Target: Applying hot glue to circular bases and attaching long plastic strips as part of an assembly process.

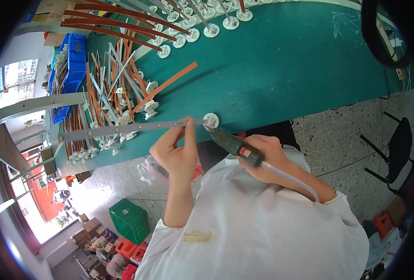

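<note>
Grey, the strip sits pinched between the fingertips of the left hand, near its right end at the white disc, apparently for steadiness; the right hand's fingers wrap a green glue gun, presumably to aim its tip there.

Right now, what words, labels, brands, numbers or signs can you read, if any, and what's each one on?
Nothing reads clearly.
White shirt: yellow print on its front, too blurred to read.
Dark green tool, right hand: any marks on its red patch are too small.
Grey strip, left hand: any print is too small.
Green table: pale scribbles, no legible words.
</note>
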Action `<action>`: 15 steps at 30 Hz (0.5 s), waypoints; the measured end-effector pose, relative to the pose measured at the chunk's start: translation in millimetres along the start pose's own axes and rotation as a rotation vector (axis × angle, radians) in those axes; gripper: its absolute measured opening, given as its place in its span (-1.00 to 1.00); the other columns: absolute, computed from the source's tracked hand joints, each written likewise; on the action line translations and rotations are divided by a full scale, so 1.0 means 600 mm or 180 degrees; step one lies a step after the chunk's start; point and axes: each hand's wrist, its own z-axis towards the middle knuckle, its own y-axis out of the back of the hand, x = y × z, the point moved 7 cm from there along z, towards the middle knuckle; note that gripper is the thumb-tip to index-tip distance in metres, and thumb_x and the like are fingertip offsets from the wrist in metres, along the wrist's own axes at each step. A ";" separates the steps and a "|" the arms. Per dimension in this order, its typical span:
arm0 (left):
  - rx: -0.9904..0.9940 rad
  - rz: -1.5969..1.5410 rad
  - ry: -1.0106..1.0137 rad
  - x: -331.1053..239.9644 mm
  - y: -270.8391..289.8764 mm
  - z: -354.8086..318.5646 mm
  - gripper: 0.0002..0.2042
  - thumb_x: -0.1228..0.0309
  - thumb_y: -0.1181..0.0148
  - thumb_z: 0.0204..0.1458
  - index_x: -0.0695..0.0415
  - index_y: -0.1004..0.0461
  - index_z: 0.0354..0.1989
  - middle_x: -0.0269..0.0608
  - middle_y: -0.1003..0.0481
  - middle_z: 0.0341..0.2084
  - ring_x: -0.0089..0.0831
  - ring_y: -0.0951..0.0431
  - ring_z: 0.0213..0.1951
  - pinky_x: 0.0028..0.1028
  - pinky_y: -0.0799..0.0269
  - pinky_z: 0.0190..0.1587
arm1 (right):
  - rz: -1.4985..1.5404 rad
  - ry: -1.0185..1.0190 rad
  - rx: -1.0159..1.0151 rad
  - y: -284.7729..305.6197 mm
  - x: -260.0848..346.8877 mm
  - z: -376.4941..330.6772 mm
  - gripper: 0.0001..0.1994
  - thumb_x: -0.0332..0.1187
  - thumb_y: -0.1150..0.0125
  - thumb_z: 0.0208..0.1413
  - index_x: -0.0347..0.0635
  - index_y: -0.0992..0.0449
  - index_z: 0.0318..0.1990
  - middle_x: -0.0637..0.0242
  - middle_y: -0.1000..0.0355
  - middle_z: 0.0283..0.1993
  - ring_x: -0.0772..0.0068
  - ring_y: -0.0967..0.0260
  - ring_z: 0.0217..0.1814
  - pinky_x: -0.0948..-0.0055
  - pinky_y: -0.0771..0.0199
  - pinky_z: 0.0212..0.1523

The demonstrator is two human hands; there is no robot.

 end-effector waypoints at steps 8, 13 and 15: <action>0.0067 0.0551 -0.0521 -0.023 -0.017 -0.005 -0.93 0.62 -0.35 -0.02 0.34 -0.64 -0.35 -0.11 -0.63 -0.54 -0.46 -0.66 -0.50 -0.59 -0.51 -0.40 | -0.0283 -0.0064 -0.0198 0.011 -0.010 -0.018 -0.82 -0.55 -0.32 -0.19 -0.30 -0.53 -0.35 0.16 -0.45 -0.47 0.11 -0.44 -0.48 0.29 -0.42 -0.47; 0.0212 0.0924 -0.0676 -0.038 -0.029 -0.012 -0.93 0.62 -0.36 -0.01 0.33 -0.65 -0.34 -0.14 -0.64 -0.53 -0.48 -0.68 -0.49 -0.61 -0.52 -0.41 | -0.0214 -0.0224 -0.0227 0.004 -0.027 -0.019 -0.83 -0.55 -0.32 -0.21 -0.31 -0.53 -0.37 0.14 -0.48 -0.45 0.10 -0.46 -0.46 0.29 -0.45 -0.46; 0.0137 0.0950 -0.0793 -0.040 -0.029 -0.017 -0.93 0.62 -0.37 -0.01 0.30 -0.65 -0.34 -0.17 -0.63 -0.56 -0.52 -0.65 -0.52 -0.62 -0.45 -0.49 | -0.0239 -0.0225 -0.0185 0.003 -0.032 -0.023 -0.83 -0.55 -0.32 -0.21 -0.31 -0.53 -0.37 0.13 -0.48 -0.45 0.10 -0.46 -0.46 0.29 -0.46 -0.45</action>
